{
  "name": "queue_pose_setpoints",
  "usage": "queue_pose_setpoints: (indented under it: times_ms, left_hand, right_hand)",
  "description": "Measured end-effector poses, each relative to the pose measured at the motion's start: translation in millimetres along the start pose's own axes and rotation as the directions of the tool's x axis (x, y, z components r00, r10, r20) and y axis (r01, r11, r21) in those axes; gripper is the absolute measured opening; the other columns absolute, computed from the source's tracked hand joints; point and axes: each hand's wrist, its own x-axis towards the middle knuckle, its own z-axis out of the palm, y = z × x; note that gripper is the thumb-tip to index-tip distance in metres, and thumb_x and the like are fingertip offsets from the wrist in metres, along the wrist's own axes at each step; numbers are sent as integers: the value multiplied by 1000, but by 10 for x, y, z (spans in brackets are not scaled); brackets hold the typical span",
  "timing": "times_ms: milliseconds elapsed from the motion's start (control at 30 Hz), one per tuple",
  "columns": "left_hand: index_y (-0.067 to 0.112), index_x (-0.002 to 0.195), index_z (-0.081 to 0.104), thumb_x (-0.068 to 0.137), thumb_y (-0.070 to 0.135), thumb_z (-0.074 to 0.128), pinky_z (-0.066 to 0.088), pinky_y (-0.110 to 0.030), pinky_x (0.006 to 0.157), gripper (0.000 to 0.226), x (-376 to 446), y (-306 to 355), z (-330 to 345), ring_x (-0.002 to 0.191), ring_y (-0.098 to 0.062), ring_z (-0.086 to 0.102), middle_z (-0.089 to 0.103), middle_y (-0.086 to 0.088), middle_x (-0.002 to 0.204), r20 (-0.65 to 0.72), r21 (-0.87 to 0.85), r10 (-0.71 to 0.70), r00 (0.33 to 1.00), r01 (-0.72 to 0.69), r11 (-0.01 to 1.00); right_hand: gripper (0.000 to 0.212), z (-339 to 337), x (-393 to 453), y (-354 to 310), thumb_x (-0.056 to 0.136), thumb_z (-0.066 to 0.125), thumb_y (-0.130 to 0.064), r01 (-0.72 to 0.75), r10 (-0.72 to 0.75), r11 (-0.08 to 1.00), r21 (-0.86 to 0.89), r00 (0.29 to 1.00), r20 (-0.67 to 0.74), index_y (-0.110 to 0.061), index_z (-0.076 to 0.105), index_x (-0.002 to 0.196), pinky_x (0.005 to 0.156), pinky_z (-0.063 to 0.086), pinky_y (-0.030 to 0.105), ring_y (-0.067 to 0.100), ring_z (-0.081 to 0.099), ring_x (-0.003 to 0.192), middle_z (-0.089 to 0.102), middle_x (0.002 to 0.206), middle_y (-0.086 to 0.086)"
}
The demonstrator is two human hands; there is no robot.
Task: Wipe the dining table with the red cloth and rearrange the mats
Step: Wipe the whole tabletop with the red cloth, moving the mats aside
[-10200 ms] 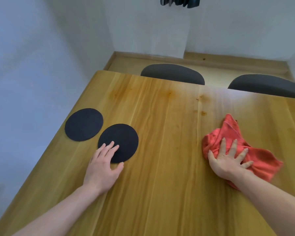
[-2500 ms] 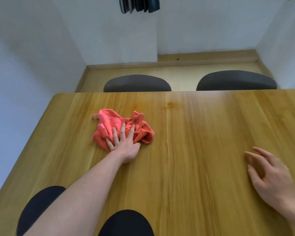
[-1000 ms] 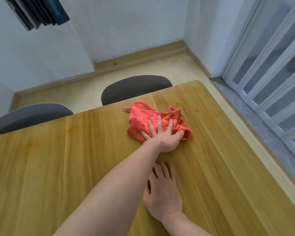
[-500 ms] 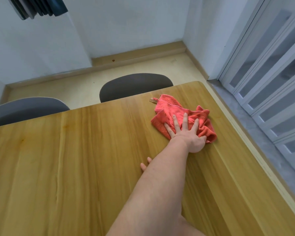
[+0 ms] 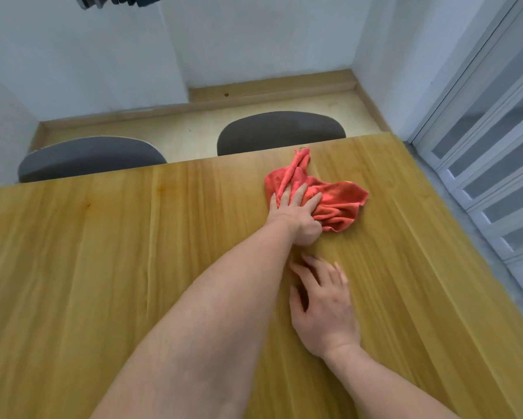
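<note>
The left hand [image 5: 293,214] reaches across the body and presses the red cloth [image 5: 329,196] flat with straight fingers, near the far right corner of the counter [image 5: 103,267]; the right hand [image 5: 323,309] lies spread and holding nothing on the wood just behind it. I'd say the cloth could slide off the far edge, since one twisted tail already points at that rim, and a hard push from a crossed arm is hard to check. The cloth is soft and crumpled into loose folds; the wood is smooth, honey-coloured and long-grained. Two grey, round-backed chairs [image 5: 280,131] sit behind. No mats show from here, so that part looks yet to come.
</note>
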Motion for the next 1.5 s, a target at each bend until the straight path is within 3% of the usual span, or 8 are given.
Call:
queue_pose_setpoints:
  times_ms: [300, 500, 633, 767, 867, 1133, 1267, 1500]
  left_hand:
    - [47, 160, -3, 101, 56, 30, -12, -55, 124, 68, -903, -1860, -37, 155, -23, -22, -19, 11, 169, -133, -60, -359, 924, 354, 933]
    - [40, 161, -6, 103, 41, 30, -12, -55, 124, 69, -1944, -3276, 35, 157, -28, -12, -16, 3, 170, -111, -18, -647, 755, 649, 761]
    - [32, 163, -4, 101, 36, 32, -5, -56, 125, 72, -2732, -4042, 193, 158, -29, -7, -10, 1, 171, -82, 11, -797, 598, 801, 599]
    - [28, 164, -1, 102, 37, 31, -1, -55, 126, 70, -3315, -4402, 417, 158, -34, -3, -6, -2, 172, -80, -25, -887, 454, 889, 457]
    - [26, 164, 1, 105, 38, 27, 2, -53, 127, 66, -3419, -4398, 547, 157, -35, 0, -2, -6, 172, -125, -86, -895, 429, 894, 441]
    - [28, 164, 3, 106, 48, 31, -1, -47, 127, 67, -3287, -4299, 616, 157, -36, -5, -3, -6, 172, -100, -193, -885, 455, 863, 466]
    - [29, 164, 9, 105, 52, 35, 3, -44, 128, 68, -2930, -3848, 595, 156, -39, 3, -2, -8, 172, -124, -214, -808, 576, 780, 589]
    - [41, 161, -1, 101, 62, 36, -14, -49, 125, 74, -1979, -2386, 519, 153, -38, -24, -21, 1, 169, -143, -212, -550, 823, 517, 829]
  right_hand:
    - [44, 46, -24, -10, 94, 56, -37, -7, 7, 1000, -30, 1000, 24, -30, 59, 138, 125, 20, 44, 15, 39, 143, 50, 148, -7]
    - [43, 43, -39, -49, 96, 57, -33, -4, 5, 998, -56, 1000, 22, -28, 59, 139, 125, 20, 44, 17, 40, 142, 50, 148, -5]
    - [43, 26, -40, -71, 96, 58, -32, -12, 14, 998, -68, 1000, 28, -27, 59, 139, 125, 19, 43, 18, 39, 142, 50, 148, -5]
    - [43, 36, -43, -80, 96, 59, -31, -14, 15, 997, -70, 1000, 20, -26, 59, 139, 125, 20, 45, 19, 40, 141, 50, 147, -4]
    - [44, 39, -42, -72, 97, 49, -37, -3, 4, 997, -73, 1000, 15, -26, 58, 139, 125, 21, 46, 20, 41, 141, 50, 147, -4]
    - [47, 37, -35, -77, 94, 49, -38, 4, -2, 997, -83, 1000, 23, -24, 58, 139, 123, 24, 50, 23, 41, 139, 49, 147, -1]
    - [47, 17, -29, -81, 95, 48, -38, -6, 9, 996, -92, 1000, 22, -25, 58, 139, 123, 23, 49, 23, 41, 140, 50, 147, -1]
    - [46, 7, -27, -47, 95, 48, -38, -14, 18, 996, -93, 999, 43, -27, 57, 139, 124, 23, 47, 20, 41, 141, 49, 146, -3]
